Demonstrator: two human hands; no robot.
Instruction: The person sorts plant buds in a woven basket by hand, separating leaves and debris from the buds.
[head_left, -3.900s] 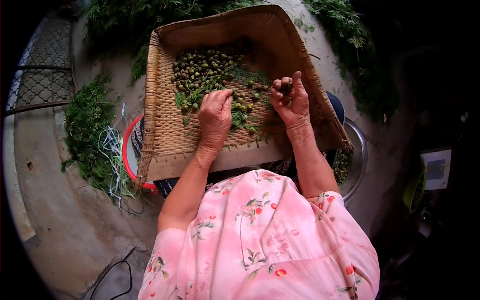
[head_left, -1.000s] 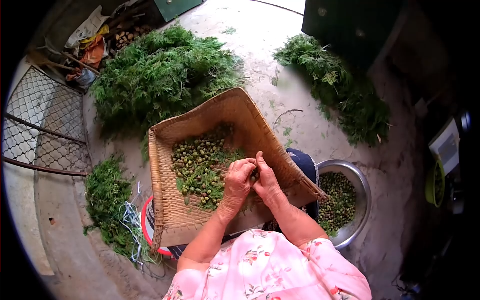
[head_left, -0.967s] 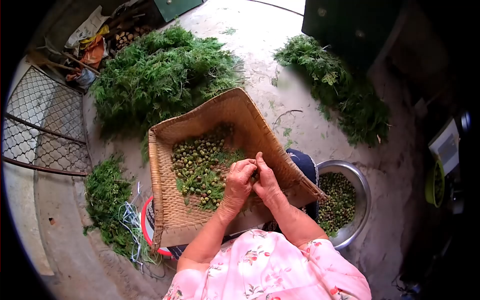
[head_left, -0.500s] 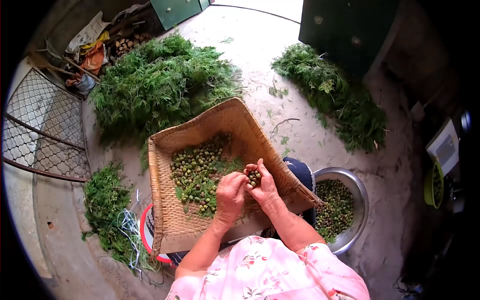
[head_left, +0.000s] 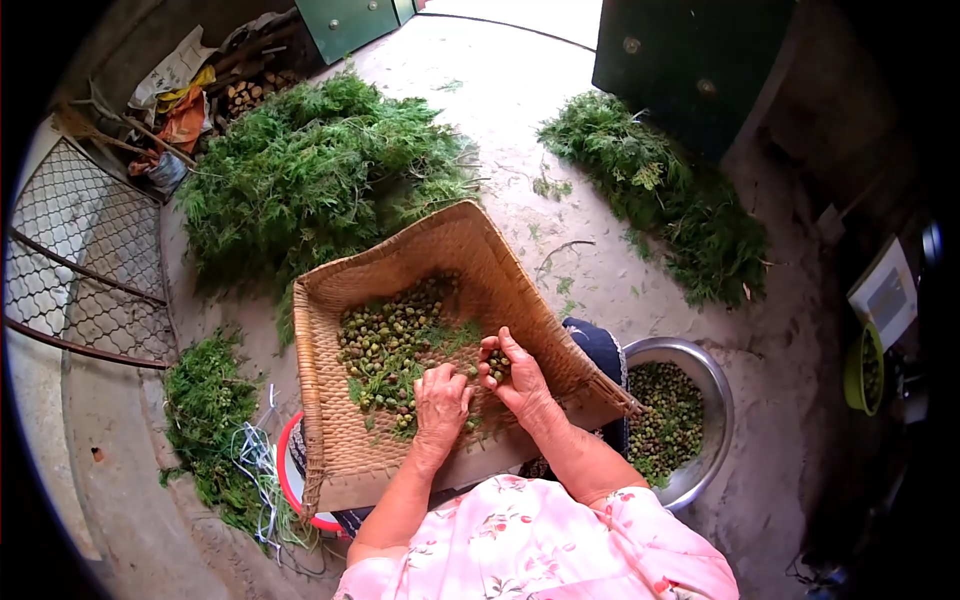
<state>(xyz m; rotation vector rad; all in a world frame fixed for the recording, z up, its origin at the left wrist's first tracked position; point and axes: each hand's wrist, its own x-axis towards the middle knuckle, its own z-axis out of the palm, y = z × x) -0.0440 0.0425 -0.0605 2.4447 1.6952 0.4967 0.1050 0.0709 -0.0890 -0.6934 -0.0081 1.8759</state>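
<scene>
A woven basket (head_left: pixel 312 400) lies across my lap, with a heap of small green-brown cones (head_left: pixel 385 335) and bits of green leaf in it. My left hand (head_left: pixel 441 402) is over the near edge of the heap, its fingers bent downward; the fingertips and anything between them are hidden. To its right, my right hand (head_left: pixel 515 376) is cupped with the thumb up, and several cones rest in the curled fingers. The two hands are apart.
A metal bowl (head_left: pixel 722 420) of cones stands at my right, a red-rimmed basin (head_left: pixel 288 470) at my left. Leafy branches (head_left: pixel 320 170) lie beyond the basket, with more at right (head_left: pixel 670 190) and left (head_left: pixel 208 400). A metal lattice (head_left: pixel 90 250) stands far left.
My left hand has drawn away from my right hand, left and down to the heap. My right hand has turned from meeting it to a cupped pose with the cones showing.
</scene>
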